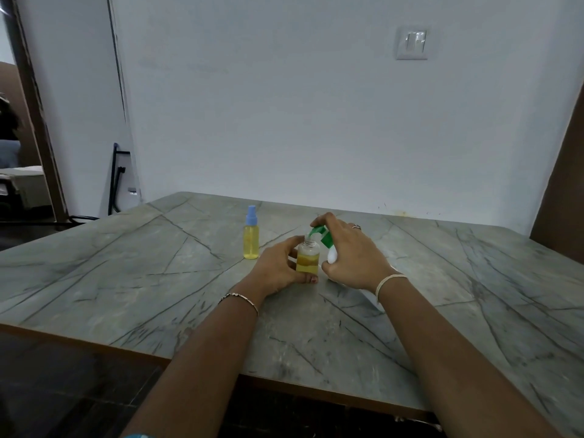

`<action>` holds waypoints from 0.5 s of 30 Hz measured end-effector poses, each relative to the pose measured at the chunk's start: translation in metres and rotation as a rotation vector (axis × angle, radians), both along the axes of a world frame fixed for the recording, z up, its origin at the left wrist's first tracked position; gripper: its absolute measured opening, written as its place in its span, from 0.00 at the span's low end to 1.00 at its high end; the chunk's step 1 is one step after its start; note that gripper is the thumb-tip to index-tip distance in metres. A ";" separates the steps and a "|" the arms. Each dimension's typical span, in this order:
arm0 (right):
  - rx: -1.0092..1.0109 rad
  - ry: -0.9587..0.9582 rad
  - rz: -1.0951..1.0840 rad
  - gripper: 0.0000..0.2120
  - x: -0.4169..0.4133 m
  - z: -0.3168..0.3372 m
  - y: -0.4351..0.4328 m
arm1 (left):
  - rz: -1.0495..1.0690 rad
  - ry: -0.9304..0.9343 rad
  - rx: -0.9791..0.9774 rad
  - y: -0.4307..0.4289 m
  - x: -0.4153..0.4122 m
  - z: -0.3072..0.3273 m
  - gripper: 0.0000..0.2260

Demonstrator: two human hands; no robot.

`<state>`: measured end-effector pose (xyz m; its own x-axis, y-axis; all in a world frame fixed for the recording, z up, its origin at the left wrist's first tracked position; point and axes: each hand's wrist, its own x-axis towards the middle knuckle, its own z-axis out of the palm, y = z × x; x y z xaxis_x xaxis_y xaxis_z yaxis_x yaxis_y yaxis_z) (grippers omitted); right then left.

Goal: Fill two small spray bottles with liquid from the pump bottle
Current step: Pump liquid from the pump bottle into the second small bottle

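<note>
Closest in, the wooden front edge of the marbled grey table (158, 279) is crossed by two bare forearms reaching forward over the top. A thin metal bracelet (237, 297) is worn on the left wrist, and a pale thread band (390, 281) is tied round the right.

Now the action at mid-table: the left hand (278, 267) is curled round an open small bottle (308, 256), which is gripped from its left side and kept upright on the tabletop with its threaded neck bare. Its lower half is filled with yellow liquid, and the upper part is seen clear.

Just beside it on the right, the pump bottle (332, 256) is grasped by the right hand (350, 251). Its white body is mostly hidden under the palm, so it cannot be told whether it is tilted. The green pump head (322, 235) is covered by a fingertip from above, and its spout is brought right to the mouth of the small bottle. A ring (356, 226) is worn on one finger of that hand.

A little farther back and to the left, a capped spray bottle (251, 238) is stood alone, apart from both hands. It is topped with a blue sprayer and filled nearly to the shoulder with yellow liquid.

Behind the table, the pale wall (284, 105) is marked by a white switch plate (412, 44) high on the right. A dark metal frame (115, 181) is leaned in the corner at left.
</note>
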<state>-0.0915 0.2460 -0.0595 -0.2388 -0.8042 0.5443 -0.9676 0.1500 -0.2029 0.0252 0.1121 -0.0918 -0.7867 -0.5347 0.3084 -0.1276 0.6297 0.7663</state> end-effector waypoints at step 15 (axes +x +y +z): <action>0.053 0.179 -0.086 0.30 0.001 0.001 0.002 | -0.003 -0.004 -0.012 0.001 0.000 0.001 0.40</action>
<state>-0.0908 0.2477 -0.0582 -0.2113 -0.8136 0.5416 -0.9707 0.2397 -0.0186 0.0248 0.1136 -0.0908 -0.7894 -0.5288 0.3117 -0.1289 0.6392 0.7582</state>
